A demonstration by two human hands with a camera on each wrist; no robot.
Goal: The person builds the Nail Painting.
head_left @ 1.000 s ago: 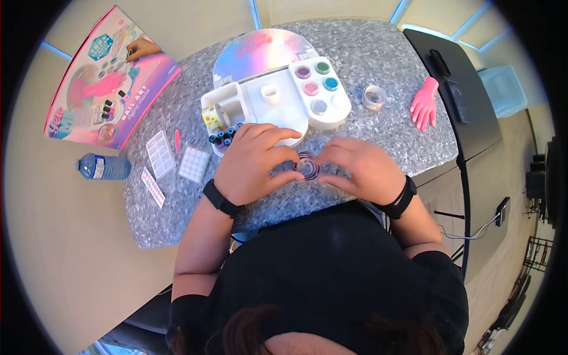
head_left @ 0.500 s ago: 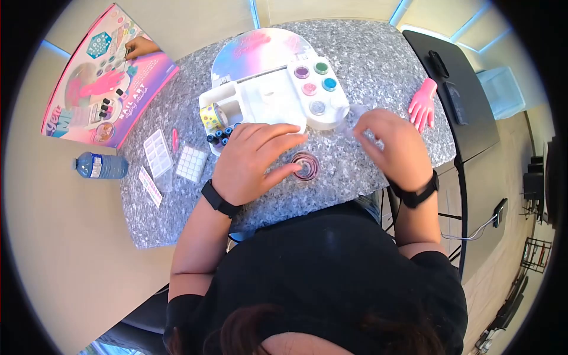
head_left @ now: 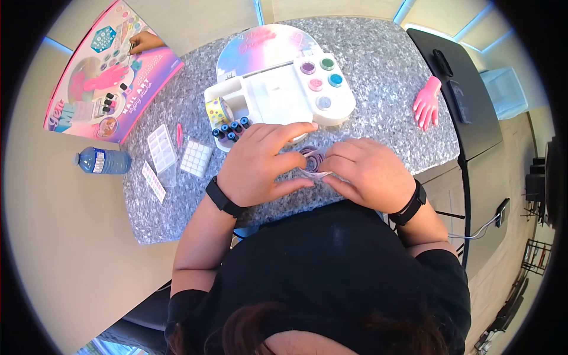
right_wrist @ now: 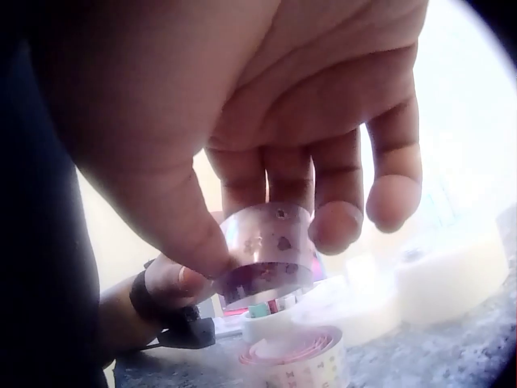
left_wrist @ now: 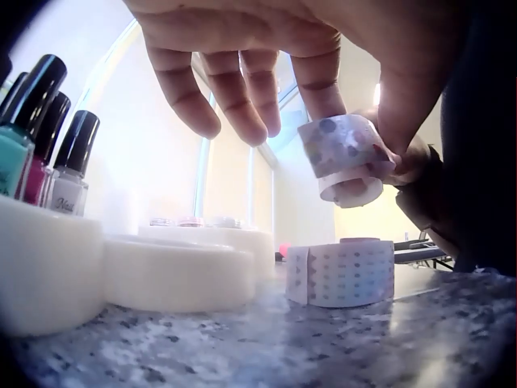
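Note:
Between both hands, above the table, is a small roll of clear patterned film (left_wrist: 347, 145). My right hand (head_left: 370, 174) pinches it with thumb and fingertips, as the right wrist view shows. The thumb and index finger of my left hand (head_left: 251, 163) meet the roll's other side, the remaining fingers extended. Just beneath, a coiled sticker roll (left_wrist: 343, 275) with rows of small marks stands on the table; its pinkish windings (right_wrist: 295, 347) show in the right wrist view.
A white nail-art station (head_left: 272, 118) with glitter pots and nail polish bottles (head_left: 231, 130) is ahead. A patterned tape roll (head_left: 218, 111) sits on it. Left lie a clear case (head_left: 163, 148), tile sheet (head_left: 196, 158), water bottle (head_left: 103, 161) and box (head_left: 118, 77); right, a pink model hand (head_left: 427, 105).
My right hand went right to the clear roll beside the station, then brought it back over the coiled sticker roll. My left hand stayed nearby and now meets the clear roll.

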